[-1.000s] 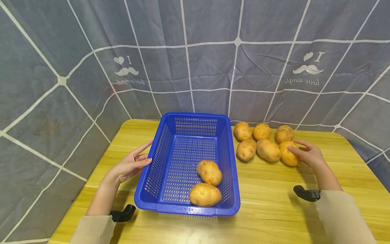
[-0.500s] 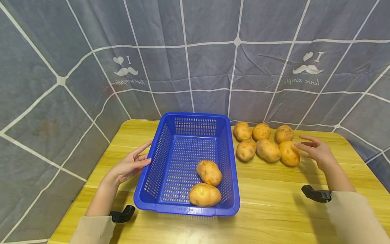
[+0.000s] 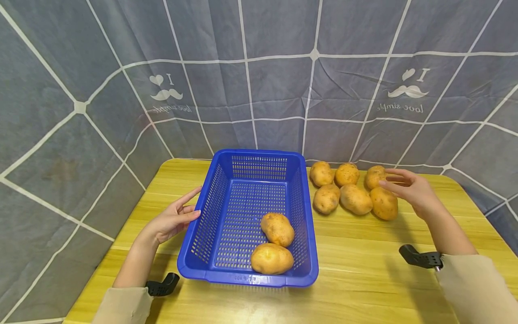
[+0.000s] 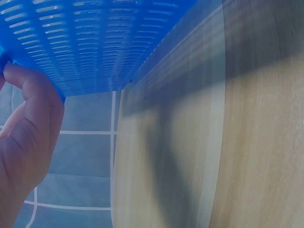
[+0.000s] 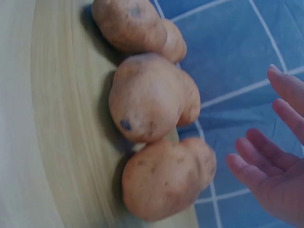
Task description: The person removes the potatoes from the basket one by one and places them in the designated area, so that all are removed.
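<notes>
My left hand point(image 3: 174, 221) holds the left rim of a blue plastic basket point(image 3: 247, 280), its thumb on the edge. The basket's slotted outer wall point(image 4: 90, 42) fills the top of the left wrist view. Two potatoes lie inside it, a rear potato point(image 3: 277, 229) and a front potato point(image 3: 272, 258). To the right, my right hand point(image 3: 417, 191) reaches over the potato group with fingers spread. Its thumb and fingertips are right at the far-right back potato point(image 3: 375, 177), above the far-right front potato point(image 3: 384, 204). In the right wrist view the fingers point(image 5: 249, 173) are loosely bent beside the potatoes.
Several more potatoes, including a middle front potato point(image 3: 356, 199) and a left front potato point(image 3: 327, 199), sit in two rows right of the basket. The wooden table point(image 3: 356, 270) ends against a grey gridded curtain point(image 3: 279, 90) behind. Black wrist mounts point(image 3: 421, 258) jut from the sleeves.
My right hand drew back right from the front-right potato, then moved up and left to the potato behind it, which shifted slightly left. The left hand and basket stayed in place.
</notes>
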The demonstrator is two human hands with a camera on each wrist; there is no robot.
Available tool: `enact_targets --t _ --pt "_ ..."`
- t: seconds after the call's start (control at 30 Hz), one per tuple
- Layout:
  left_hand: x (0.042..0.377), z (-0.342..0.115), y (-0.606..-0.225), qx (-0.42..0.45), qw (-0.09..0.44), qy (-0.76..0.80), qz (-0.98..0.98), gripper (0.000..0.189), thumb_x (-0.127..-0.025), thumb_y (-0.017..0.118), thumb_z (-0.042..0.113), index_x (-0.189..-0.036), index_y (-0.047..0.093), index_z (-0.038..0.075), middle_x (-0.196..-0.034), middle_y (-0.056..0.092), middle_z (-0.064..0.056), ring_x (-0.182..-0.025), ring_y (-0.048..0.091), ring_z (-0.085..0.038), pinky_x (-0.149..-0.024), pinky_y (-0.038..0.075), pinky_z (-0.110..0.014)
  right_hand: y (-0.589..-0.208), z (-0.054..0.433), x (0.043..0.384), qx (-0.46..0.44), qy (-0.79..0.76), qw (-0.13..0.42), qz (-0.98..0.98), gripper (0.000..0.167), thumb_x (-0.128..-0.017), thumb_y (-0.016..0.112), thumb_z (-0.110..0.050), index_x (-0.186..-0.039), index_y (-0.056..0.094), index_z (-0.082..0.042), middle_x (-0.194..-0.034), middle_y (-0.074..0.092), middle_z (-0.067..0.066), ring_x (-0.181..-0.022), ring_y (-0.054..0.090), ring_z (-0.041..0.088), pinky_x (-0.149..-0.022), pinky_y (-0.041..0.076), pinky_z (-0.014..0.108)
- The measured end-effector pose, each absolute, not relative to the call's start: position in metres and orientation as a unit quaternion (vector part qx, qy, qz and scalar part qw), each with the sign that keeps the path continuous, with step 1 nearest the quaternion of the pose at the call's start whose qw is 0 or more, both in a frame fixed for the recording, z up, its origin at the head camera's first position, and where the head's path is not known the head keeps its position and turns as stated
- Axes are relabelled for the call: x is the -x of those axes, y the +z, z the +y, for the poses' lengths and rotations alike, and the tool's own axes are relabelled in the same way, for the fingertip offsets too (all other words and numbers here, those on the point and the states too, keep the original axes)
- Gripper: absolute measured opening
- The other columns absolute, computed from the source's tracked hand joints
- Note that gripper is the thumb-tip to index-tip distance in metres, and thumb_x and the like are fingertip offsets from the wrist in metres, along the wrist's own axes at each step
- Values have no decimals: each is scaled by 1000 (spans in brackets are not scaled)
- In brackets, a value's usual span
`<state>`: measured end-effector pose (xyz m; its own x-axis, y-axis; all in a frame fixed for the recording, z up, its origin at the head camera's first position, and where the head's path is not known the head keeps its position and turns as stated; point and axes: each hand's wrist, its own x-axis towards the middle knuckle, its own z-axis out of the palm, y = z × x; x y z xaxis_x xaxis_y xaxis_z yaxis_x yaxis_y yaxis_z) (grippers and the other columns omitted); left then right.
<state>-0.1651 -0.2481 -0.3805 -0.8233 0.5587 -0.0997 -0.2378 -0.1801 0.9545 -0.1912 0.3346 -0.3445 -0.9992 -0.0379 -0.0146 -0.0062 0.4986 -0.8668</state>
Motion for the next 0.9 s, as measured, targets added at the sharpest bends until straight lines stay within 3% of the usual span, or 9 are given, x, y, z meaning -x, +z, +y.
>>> enact_targets --t 0.17,0.33,0.57,0.77,0.9 --pt "165 -248 -381 -138 262 757 582 77 -94 49 -4 -149 -3 9 -97 67 -6 -87 66 -19 -78 54 -32 -337 319 191 46 -500 18 865 39 -90 63 -25 -127 52 -23 -106 51 -18 -93 51 -8 -75 43 10" --pt "165 -248 -381 -135 261 758 582 77 -94 49 -4 -150 -2 9 -96 67 -5 -86 66 -18 -78 54 -31 -330 301 192 66 -501 31 862 39 -89 65 -23 -126 53 -22 -106 52 -20 -92 55 -8 -77 44 10" --pt "165 -247 -380 -130 261 757 585 77 -94 49 -4 -150 -2 9 -97 67 -6 -86 66 -19 -78 54 -32 -321 273 192 110 -498 30 860 40 -86 68 -16 -124 55 -12 -106 56 -22 -96 56 0 -77 48 15" --pt "165 -247 -380 -127 260 759 583 78 -93 50 -4 -150 -2 9 -96 67 -6 -85 66 -18 -77 55 -31 -316 251 193 144 -481 49 863 50 -85 69 -18 -129 51 -1 -123 57 4 -102 56 8 -81 48 19" --pt "165 -247 -380 -130 261 761 579 78 -93 49 -4 -150 -2 9 -97 67 -6 -86 66 -19 -77 54 -32 -315 238 194 150 -479 72 862 52 -85 69 -19 -130 50 -1 -128 52 18 -110 54 26 -82 48 21"
